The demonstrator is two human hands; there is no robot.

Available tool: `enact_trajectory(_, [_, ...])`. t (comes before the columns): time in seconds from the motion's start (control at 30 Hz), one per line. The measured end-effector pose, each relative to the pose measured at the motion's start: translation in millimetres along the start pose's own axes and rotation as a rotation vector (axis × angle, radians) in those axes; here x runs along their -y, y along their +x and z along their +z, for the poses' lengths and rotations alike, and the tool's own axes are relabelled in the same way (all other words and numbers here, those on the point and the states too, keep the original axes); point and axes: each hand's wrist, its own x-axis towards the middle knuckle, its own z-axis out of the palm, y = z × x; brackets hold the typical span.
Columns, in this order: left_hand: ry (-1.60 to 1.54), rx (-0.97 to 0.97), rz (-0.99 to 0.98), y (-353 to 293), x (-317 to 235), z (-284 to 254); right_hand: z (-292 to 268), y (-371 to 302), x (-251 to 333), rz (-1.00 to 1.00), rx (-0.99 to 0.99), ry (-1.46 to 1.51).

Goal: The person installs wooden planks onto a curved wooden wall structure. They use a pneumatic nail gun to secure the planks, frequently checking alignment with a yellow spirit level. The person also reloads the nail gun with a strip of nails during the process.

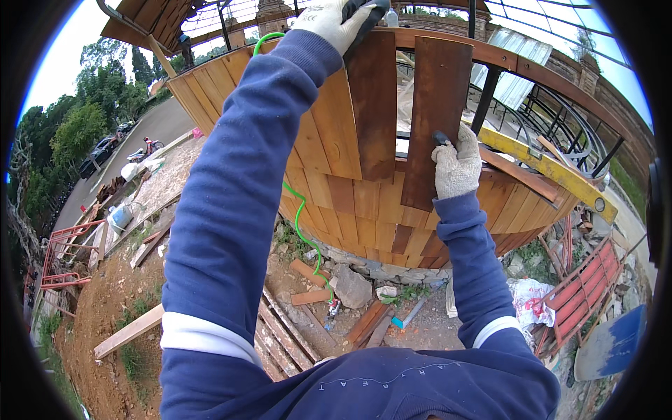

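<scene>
Bright daylight, pale sky (pixel 66 66), fisheye-bent edges

cannot see all of the left hand (pixel 341 22), clipped by the upper edge, nor judge its grip. cannot gauge the reach of the right hand (pixel 458 166) behind the dark board (pixel 439 98) under its thumb. cannot follow the green hose (pixel 301 224) behind the left sleeve (pixel 227 182), nor name the small tool (pixel 333 306) at the lower end. cannot trace the rusty slats (pixel 283 343) beneath the clothed torso (pixel 406 378), cut by the lower edge. cannot see the whole blue panel (pixel 616 343), cropped by the dark round rim, or the white sack (pixel 530 299), partly covered by the right sleeve (pixel 476 266). cannot detail the distant dark car (pixel 101 155), too small.
</scene>
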Motion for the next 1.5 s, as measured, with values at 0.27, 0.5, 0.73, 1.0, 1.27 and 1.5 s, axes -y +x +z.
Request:
enact_trajectory(0.27, [0.067, 0.417, 0.077, 23, -28, 38, 8, 27, -35, -0.007, -0.029, -0.022])
enact_trajectory(0.5, [0.146, 0.51, 0.029, 25, -38, 30, 18, 26, -36, -0.084, -0.098, -0.058])
enact_trajectory(0.73, [0.088, 0.479, 0.06, 22, -43, 20, 26, 24, -36, -0.105, -0.17, -0.024])
enact_trajectory(1.0, [0.014, 0.494, 0.148, 27, -23, 35, 23, 25, -41, -0.093, -0.219, -0.033])
enact_trajectory(1.27, [-0.066, 0.571, 0.117, 31, -33, 17, 23, 24, -37, -0.108, -0.172, -0.019])
enact_trajectory(1.5, [-0.099, 0.445, 0.177, 30, -20, 43, 19, 25, -38, -0.11, -0.167, -0.039])
